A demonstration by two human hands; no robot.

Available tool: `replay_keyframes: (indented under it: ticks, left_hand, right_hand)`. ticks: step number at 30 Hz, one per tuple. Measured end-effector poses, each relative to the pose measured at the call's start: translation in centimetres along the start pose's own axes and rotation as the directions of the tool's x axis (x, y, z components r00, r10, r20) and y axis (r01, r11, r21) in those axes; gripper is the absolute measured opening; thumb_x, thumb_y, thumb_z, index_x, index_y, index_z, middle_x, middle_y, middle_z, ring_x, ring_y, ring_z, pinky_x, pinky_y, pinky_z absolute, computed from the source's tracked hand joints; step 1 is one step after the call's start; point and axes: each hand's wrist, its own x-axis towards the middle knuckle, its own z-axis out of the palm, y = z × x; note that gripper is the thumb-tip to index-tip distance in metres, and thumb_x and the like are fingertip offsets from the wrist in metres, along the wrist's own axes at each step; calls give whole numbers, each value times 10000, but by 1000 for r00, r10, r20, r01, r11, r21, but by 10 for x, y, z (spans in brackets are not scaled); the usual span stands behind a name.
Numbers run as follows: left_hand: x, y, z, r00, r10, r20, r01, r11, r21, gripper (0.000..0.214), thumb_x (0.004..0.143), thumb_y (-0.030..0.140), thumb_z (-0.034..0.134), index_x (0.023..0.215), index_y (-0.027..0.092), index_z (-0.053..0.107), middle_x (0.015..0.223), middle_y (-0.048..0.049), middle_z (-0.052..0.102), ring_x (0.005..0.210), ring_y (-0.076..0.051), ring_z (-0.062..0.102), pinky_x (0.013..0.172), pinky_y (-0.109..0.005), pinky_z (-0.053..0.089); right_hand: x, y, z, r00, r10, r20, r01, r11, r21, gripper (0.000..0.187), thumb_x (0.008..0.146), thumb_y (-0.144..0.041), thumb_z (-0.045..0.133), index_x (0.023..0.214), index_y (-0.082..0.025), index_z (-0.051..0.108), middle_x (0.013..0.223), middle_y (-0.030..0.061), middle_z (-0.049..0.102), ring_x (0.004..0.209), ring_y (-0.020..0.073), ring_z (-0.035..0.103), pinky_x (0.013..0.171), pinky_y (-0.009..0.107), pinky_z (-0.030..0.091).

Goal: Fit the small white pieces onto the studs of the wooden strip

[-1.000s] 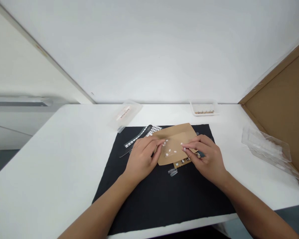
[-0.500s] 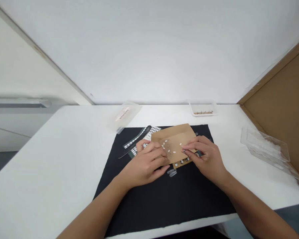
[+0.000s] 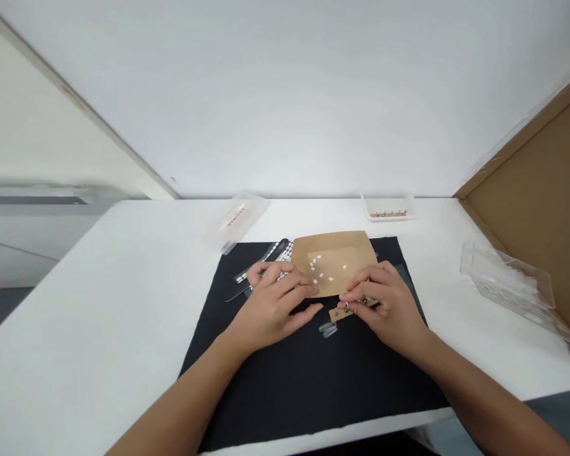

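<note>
My right hand (image 3: 388, 304) pinches a small shiny metal piece (image 3: 346, 306) between thumb and fingertips. It is just above a narrow tan strip (image 3: 335, 315) with round spots and small shiny metal parts, partly hidden by the hand. My left hand (image 3: 280, 301) rests its fingertips on the left edge of a brown paper sheet (image 3: 335, 242), its thumb spread away below. Several white oval stickers (image 3: 315, 282) are scattered over the sheet. Clear nail tips (image 3: 328, 329) lie on the black cloth just below the strip.
Under everything is the black cloth (image 3: 313, 392) on a white table. White sticker sheets (image 3: 285, 251) and a dark-handled tool (image 3: 280, 248) lie left. Behind are a clear lettered case (image 3: 240, 218) and a small tray (image 3: 388, 208); clear boxes (image 3: 508, 282) lean at right.
The brown sheet has shifted away from me and lies flatter. My left thumb has come off it. My right hand has moved slightly down and left, over the tan strip, with the metal piece.
</note>
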Motion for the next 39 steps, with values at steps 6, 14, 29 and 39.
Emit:
replay_keyframes:
  ticks: [6, 14, 29, 39]
  left_hand:
    - [1, 9, -3, 997, 63, 46, -58, 992, -111, 170, 957, 344, 783, 1038, 208, 720, 945, -36, 762, 1033, -271, 621, 957, -432, 344]
    - [-2, 21, 8, 990, 61, 124, -43, 988, -146, 221, 951, 420, 793, 985, 215, 719, 933, -32, 739, 1034, -268, 627, 992, -446, 323]
    - [-6, 20, 10, 983, 72, 167, -43, 984, -173, 272, 951, 496, 795, 982, 229, 756, 969, -23, 777, 1035, -258, 619, 961, -451, 301]
    - [-7, 22, 10, 977, 58, 204, -28, 989, -147, 297, 955, 521, 777, 991, 227, 748, 992, -27, 770, 1080, -271, 628, 1061, -492, 260]
  right_hand:
    - [-6, 3, 7, 999, 0, 50, 0, 1000, 7, 95, 898, -211, 874, 869, -239, 787, 903, 20, 740, 905, 205, 595, 815, 334, 491]
    - [-7, 4, 7, 964, 29, 263, -10, 997, -74, 102, 906, -229, 869, 886, -249, 771, 899, -11, 767, 922, 202, 585, 798, 316, 494]
    - [-8, 13, 15, 972, -49, 230, 89, 982, -167, 95, 903, -270, 876, 880, -233, 791, 975, 43, 717, 997, 228, 595, 866, 357, 509]
    - [-7, 8, 17, 966, -59, 253, 121, 963, -240, 104, 906, -304, 881, 900, -251, 792, 968, 22, 686, 1000, 232, 572, 889, 404, 385]
